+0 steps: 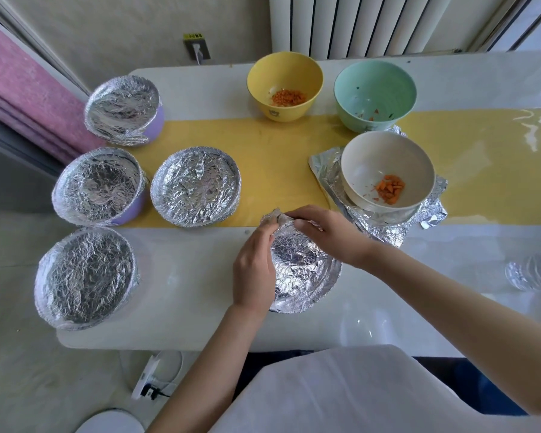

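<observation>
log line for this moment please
action: crimping foil | left hand: pinches foil at far rim | right hand: pinches foil beside it | white bowl: uncovered, carrot pieces inside, on foil sheet

L of near bowl [303, 276]: covered bowls [196, 185]; behind-rt: open bowls [372, 164].

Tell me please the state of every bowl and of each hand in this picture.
Near bowl, covered with foil, foil bunched at far rim.
Left hand, pinches the foil at the far rim.
Right hand, grips the foil at the far rim.
Four left bowls, covered with foil.
Yellow bowl, uncovered, chopped carrot inside.
Green bowl, uncovered, few scraps inside.
White bowl, uncovered, carrot pieces inside, stands on foil sheet.
</observation>
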Demonstrator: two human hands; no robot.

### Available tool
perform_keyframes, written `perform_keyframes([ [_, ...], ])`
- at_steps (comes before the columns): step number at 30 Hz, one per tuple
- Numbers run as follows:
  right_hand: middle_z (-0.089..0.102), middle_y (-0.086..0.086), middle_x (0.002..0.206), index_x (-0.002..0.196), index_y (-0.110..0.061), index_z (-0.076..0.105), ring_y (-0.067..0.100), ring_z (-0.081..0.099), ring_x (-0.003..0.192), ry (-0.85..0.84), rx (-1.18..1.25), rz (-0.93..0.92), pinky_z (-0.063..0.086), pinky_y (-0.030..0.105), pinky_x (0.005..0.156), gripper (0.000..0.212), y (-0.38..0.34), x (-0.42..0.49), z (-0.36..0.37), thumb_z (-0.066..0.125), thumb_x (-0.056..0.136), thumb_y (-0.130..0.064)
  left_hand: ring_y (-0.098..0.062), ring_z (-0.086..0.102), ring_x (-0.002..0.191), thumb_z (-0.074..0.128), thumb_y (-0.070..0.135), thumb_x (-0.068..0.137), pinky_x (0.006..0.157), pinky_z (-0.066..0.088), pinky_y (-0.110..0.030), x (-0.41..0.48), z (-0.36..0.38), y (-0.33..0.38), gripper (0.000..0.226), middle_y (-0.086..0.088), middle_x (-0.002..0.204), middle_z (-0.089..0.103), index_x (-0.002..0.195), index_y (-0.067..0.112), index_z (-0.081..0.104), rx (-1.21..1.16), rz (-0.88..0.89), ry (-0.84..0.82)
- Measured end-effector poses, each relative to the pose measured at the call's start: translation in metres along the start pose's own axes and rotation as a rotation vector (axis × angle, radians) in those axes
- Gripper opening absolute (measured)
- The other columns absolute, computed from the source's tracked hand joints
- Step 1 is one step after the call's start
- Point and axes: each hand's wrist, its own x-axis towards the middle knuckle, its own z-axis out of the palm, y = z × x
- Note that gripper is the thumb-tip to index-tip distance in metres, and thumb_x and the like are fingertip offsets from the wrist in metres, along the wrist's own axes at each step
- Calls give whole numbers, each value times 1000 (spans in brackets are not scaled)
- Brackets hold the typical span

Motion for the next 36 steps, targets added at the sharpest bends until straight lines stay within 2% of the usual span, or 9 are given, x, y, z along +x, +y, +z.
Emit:
perform_keyframes([
  [2, 62, 8, 117, 119, -6, 62, 21, 58, 105, 6, 1, -5, 37, 9, 80, 29, 2, -3, 1, 50, 96, -20, -17, 54, 110, 34, 9, 95, 95, 44, -23, 1, 0, 0, 28, -8, 119, 61, 118, 16, 49, -25, 35, -19],
  [5, 62, 14, 112, 116, -2, 64, 28, 58, 102, 52, -88, -54, 39, 26, 87, 33, 4, -3, 1, 48, 95, -22, -19, 53, 100, 33, 12, 97, 86, 49, -34, 4, -1, 0, 27, 1, 109, 49, 114, 14, 53, -22, 26, -37],
  [8, 62, 16, 103, 113, 0, 65, 33, 57, 97, 102, -236, -122, 43, 36, 87, 35, 3, -2, 3, 46, 92, -20, -19, 54, 96, 35, 14, 97, 83, 47, -36, 7, -2, 0, 28, -2, 103, 52, 110, 9, 59, -4, 12, -45],
  [12, 66, 15, 106, 119, -1, 61, 32, 60, 96, 140, -253, -143, 46, 35, 84, 28, -4, -2, 5, 49, 95, -8, -17, 55, 93, 38, 12, 95, 82, 47, -32, 9, -3, 0, 28, -5, 99, 58, 108, 6, 63, -7, 2, -46],
  [16, 68, 13, 100, 112, -3, 66, 31, 65, 84, 121, -234, -185, 52, 38, 71, 26, -4, -6, 2, 49, 92, -2, -19, 58, 90, 39, 11, 94, 80, 48, -30, 10, -4, 0, 30, -4, 94, 60, 109, 8, 64, -30, 4, -50],
  [21, 68, 12, 104, 112, -4, 66, 31, 63, 93, 83, -388, -264, 55, 43, 72, 57, -2, -7, -3, 47, 67, 24, -23, 61, 87, 36, 13, 94, 77, 50, -36, 11, 0, 1, 32, -6, 93, 61, 108, 6, 65, -16, 3, -65],
  [28, 63, 10, 116, 134, -7, 48, 26, 54, 104, 130, -390, -216, 46, 34, 86, 57, 6, -7, 0, 47, 82, 17, -21, 50, 85, 43, 8, 93, 76, 44, -33, 14, 2, -1, 25, -5, 90, 62, 104, 6, 66, 63, 60, -51],
  [32, 62, 9, 115, 123, -6, 60, 28, 57, 103, 105, -340, -239, 50, 41, 86, 58, 7, -7, 0, 46, 76, 24, -19, 50, 86, 44, 8, 93, 77, 44, -30, 16, 3, 0, 25, -5, 91, 64, 103, 5, 66, 65, 88, -50],
  [36, 61, 7, 119, 123, -8, 59, 30, 55, 104, 75, -361, -253, 50, 43, 87, 67, 4, -8, -1, 41, 67, 25, -19, 50, 88, 43, 13, 95, 80, 45, -32, 14, 3, 0, 25, -7, 94, 63, 108, 4, 62, 33, 67, -56],
])
